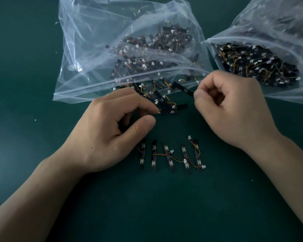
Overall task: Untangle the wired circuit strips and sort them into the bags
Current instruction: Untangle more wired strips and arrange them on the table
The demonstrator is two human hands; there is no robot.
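A tangle of black circuit strips (162, 96) with orange wires and white plugs spills from the mouth of the left clear bag (87, 55). My left hand (112, 130) lies at the tangle's near edge, fingertips touching a strip, thumb curled below. My right hand (233, 109) pinches the end of one black strip (183, 88) that sticks out of the tangle. Several separated strips (171, 156) lie side by side on the table nearer me, between my wrists. The right clear bag (269, 23) holds a dense pile of strips.
The dark green table (24, 84) carries a few small white specks at the left. Both bags lie flat at the far side, their open mouths facing me.
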